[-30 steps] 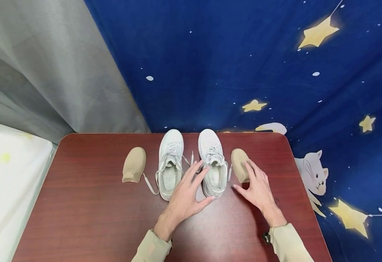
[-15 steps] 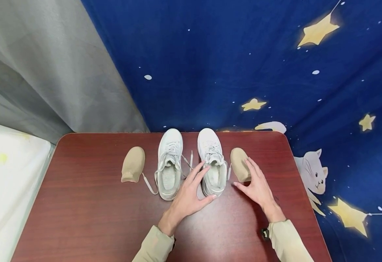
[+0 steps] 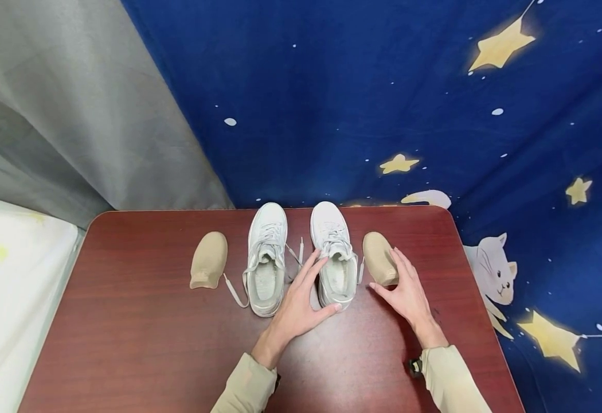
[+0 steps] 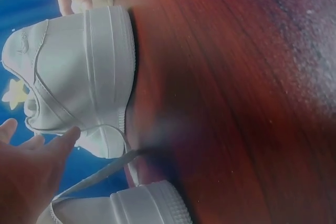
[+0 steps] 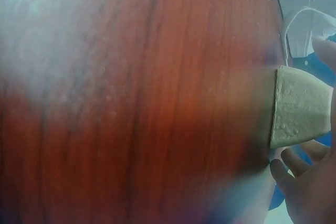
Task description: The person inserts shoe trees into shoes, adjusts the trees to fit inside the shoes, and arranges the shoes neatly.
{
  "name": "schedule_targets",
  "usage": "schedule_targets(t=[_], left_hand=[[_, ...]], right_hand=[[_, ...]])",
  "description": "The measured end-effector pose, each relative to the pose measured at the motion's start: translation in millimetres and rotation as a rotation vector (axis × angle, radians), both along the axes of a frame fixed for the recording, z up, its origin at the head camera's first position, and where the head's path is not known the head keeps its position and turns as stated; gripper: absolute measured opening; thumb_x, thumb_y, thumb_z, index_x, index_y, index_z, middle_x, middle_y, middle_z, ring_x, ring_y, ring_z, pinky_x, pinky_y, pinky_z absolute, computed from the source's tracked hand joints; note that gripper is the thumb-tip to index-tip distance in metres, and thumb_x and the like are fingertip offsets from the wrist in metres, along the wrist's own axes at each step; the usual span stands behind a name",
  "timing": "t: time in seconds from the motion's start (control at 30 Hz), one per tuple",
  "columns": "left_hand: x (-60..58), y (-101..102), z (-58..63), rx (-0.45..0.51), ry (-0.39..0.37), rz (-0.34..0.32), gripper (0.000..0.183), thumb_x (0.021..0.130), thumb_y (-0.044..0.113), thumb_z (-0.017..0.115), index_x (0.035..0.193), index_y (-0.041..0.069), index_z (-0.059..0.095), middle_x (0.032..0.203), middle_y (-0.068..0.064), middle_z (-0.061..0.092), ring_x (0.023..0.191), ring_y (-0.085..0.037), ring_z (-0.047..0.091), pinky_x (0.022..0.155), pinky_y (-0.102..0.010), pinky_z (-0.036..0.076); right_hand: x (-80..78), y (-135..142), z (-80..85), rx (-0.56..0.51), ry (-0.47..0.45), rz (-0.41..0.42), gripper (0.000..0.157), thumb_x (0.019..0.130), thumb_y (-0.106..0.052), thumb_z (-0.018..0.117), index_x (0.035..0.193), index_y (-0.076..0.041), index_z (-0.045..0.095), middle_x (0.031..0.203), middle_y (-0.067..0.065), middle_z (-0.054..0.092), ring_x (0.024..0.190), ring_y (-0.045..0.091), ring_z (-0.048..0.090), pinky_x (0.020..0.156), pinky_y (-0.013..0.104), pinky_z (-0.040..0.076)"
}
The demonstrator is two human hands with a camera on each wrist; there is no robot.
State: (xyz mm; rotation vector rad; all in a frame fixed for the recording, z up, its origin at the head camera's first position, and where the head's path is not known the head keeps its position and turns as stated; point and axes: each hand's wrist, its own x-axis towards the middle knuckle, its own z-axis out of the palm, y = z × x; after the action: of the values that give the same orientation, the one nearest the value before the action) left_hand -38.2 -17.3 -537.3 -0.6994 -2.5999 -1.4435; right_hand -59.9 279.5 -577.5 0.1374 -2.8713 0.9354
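Note:
A pair of white lace-up sneakers stands toe-away on the table; the left sneaker (image 3: 267,229) is beside the right sneaker (image 3: 330,223). My left hand (image 3: 296,310) reaches around the right sneaker's heel, fingers spread along its left side and thumb at the back. Farther right, my right hand (image 3: 406,292) lies beside a beige molded, toe-shaped shoe insert (image 3: 378,258). Its fingers run along the insert's right side, and the thumb points toward the near end. In the right wrist view, the blunt end of this insert (image 5: 302,108) shows between thumb and fingers.
A matching beige insert (image 3: 210,258) lies left of the sneakers. Loose laces (image 3: 236,292) trail onto the dark red table (image 3: 141,332). Behind the table's far edge hang a grey curtain (image 3: 89,115) and a blue star-patterned curtain (image 3: 306,115).
My right hand has shifted slightly right, uncovering a little more of the insert. My left hand has edged slightly forward at the right sneaker's heel. The sneakers stay put.

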Motion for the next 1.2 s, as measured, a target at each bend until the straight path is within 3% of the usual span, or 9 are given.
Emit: schedule_targets(t=[0.27, 0.4, 0.63, 1.2], left_hand=[[-3.9, 3, -0.2, 0.1, -0.064, -0.004, 0.09, 0.08, 0.032, 0.08, 0.155, 0.017, 0.033, 0.162, -0.009, 0.025, 0.145, -0.021, 0.031, 0.107, -0.046, 0.042], [-5.9, 4, -1.2, 0.152, -0.071, -0.007, 0.092, 0.079, 0.029, 0.082, 0.155, 0.013, 0.033, 0.161, -0.012, 0.027, 0.143, -0.022, 0.033, 0.102, -0.045, 0.047], [-8.9, 5, -4.8, 0.103, -0.079, 0.003, 0.097, 0.076, 0.034, 0.084, 0.156, 0.014, 0.031, 0.16, -0.011, 0.028, 0.145, -0.019, 0.03, 0.107, -0.042, 0.042], [-9.2, 5, -8.4, 0.095, -0.129, 0.001, 0.103, 0.074, 0.037, 0.085, 0.157, 0.018, 0.028, 0.162, -0.005, 0.025, 0.145, -0.015, 0.028, 0.108, -0.035, 0.041]], right_hand=[[-1.2, 0, -7.0, -0.068, -0.005, -0.032, 0.101, 0.071, -0.041, 0.088, 0.153, -0.014, 0.037, 0.154, 0.012, 0.039, 0.138, 0.033, 0.038, 0.109, 0.055, 0.033], [-2.1, -2, -9.4, -0.089, 0.012, -0.041, 0.098, 0.071, -0.038, 0.089, 0.152, -0.012, 0.04, 0.151, 0.012, 0.042, 0.135, 0.036, 0.04, 0.107, 0.056, 0.033], [1.2, -3, -16.2, -0.102, 0.021, -0.083, 0.091, 0.072, -0.034, 0.088, 0.149, -0.012, 0.044, 0.15, 0.012, 0.044, 0.135, 0.035, 0.039, 0.106, 0.054, 0.033], [1.7, 3, -17.4, -0.101, 0.038, -0.058, 0.079, 0.069, -0.025, 0.091, 0.139, -0.01, 0.057, 0.151, 0.012, 0.042, 0.137, 0.036, 0.04, 0.105, 0.055, 0.036]])
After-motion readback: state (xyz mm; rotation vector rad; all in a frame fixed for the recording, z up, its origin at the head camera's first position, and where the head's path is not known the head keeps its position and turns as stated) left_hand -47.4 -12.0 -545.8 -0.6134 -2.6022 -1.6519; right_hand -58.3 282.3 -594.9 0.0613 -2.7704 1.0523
